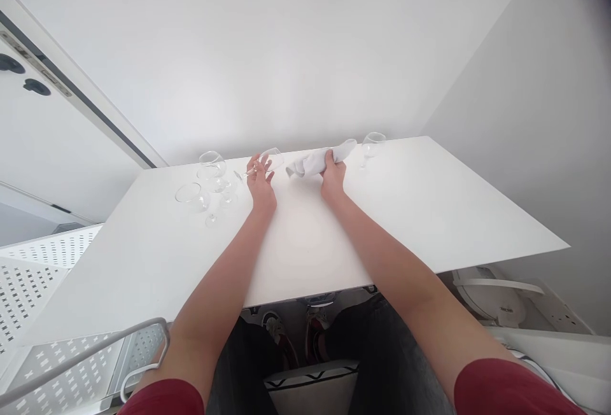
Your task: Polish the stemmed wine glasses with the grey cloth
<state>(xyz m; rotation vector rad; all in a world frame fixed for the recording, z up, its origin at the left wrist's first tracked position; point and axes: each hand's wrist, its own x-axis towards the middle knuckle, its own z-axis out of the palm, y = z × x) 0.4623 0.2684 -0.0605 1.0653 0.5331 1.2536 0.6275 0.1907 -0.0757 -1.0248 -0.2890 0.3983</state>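
L hand (260, 181) pinches a tilted wine glass (267, 161) by its stem, fingers closed round it, at the far edge of the white worktop (405, 211). R hand (333, 177), just right of that glass, clutches a white cloth (312, 161). Three more glasses (210, 179) stand left of it; another glass (371, 145) sits right, beyond the cloth.
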